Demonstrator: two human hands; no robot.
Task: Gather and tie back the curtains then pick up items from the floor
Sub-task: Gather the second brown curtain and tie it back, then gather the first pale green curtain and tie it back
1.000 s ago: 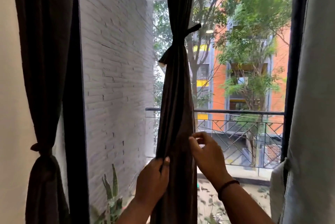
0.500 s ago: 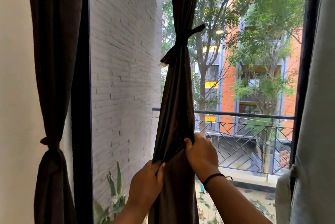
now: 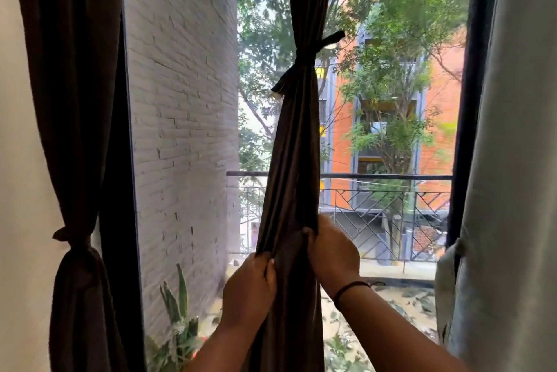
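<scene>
Hanging in the middle of the window opening: a dark brown curtain (image 3: 297, 142), smooth and faintly glossy, falling in long narrow folds and cinched high up by a knotted tie (image 3: 304, 62) of the same dark cloth, one stub end sticking up to the right, the other drooping left. Gripping that curtain low down, well below the knot: the left hand (image 3: 250, 290), fingers (image 3: 269, 266) curled over the left edge of the bunched fabric, pinching a fold against the thumb. Clutching the right side of the same bunch, slightly higher: the right hand (image 3: 333, 254), thumb in front of the cloth, the other fingers wrapping behind it and mostly hidden. Lying between the two hands, pulled taut above them and dropping loose below toward the bottom edge: the gathered cloth itself. Circling the right wrist: a thin black band (image 3: 351, 288). Standing at the far left, already bound at waist height with a knot: a second dark curtain (image 3: 72, 130), matte and heavy-looking. Showing at the right edge: a pale grey-blue curtain (image 3: 512, 160) of coarser weave. Running back on the left outside: a white wall (image 3: 180, 130) of rough stacked stone strips, spiky green leaves (image 3: 177, 311) at its foot. Crossing behind the hands: a dark metal railing (image 3: 385, 205) with diagonal bars.
</scene>
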